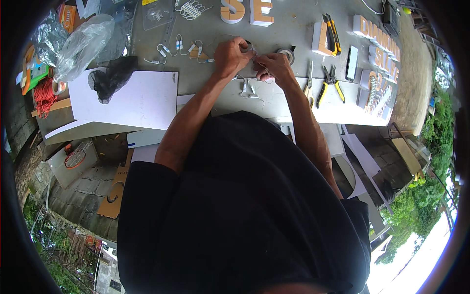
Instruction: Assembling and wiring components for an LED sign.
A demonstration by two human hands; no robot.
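Over the grey work table (303,29), my left hand (232,59) is closed in a pinch, with a small greyish bit at its fingertips. My right hand (275,67) is pinched too, close beside it. Whatever runs between them is too small to make out. A roll of tape (291,58) touches or lies just behind my right hand. Below the hands, a wired string of small white light modules (248,91) rests near the table edge. More wired modules (179,45) lie left of my left hand.
At right lie scissors (308,87), yellow-black wire strippers (330,88) and a yellow utility knife (335,36) against a block letter (320,40). Further block letters (232,11) stand at the back. On the left are a white sheet (142,95), a black plastic bag (111,81) and red cord (45,95).
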